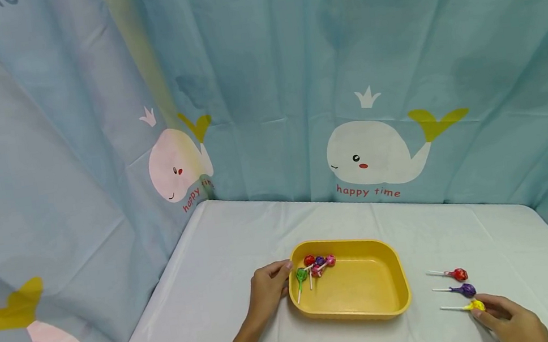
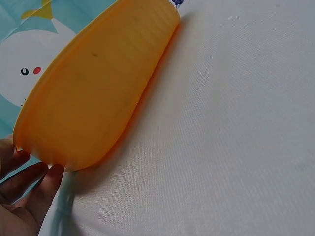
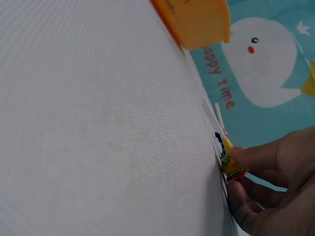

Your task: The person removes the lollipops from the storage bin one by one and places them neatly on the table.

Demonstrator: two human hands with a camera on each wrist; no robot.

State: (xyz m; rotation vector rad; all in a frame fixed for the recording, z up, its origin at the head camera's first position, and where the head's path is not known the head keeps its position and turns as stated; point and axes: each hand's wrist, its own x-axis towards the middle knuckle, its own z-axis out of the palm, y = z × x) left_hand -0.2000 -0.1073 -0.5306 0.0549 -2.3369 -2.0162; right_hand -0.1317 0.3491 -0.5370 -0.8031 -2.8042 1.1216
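Note:
My left hand (image 1: 266, 290) grips the left end of a yellow plastic tray (image 1: 356, 316), thumb at the rim and fingertips against the outer wall, as the left wrist view shows. Bunched at that end inside the tray are several lollipops: a green one (image 1: 301, 274), a red one (image 1: 309, 259), a purple one and pink ones. On the right, my right hand (image 1: 512, 320) pinches the head of a yellow lollipop (image 1: 475, 305) between thumb and fingers, close over the table. Its white stick points left. Just beyond lie a purple lollipop (image 1: 467, 290) and a red lollipop (image 1: 459, 274), sticks also leftward.
A white cloth covers the table (image 1: 240, 232). Behind it and along the left hangs a blue curtain (image 1: 263, 81) printed with whales. Between the tray and the loose lollipops runs a strip of white cloth.

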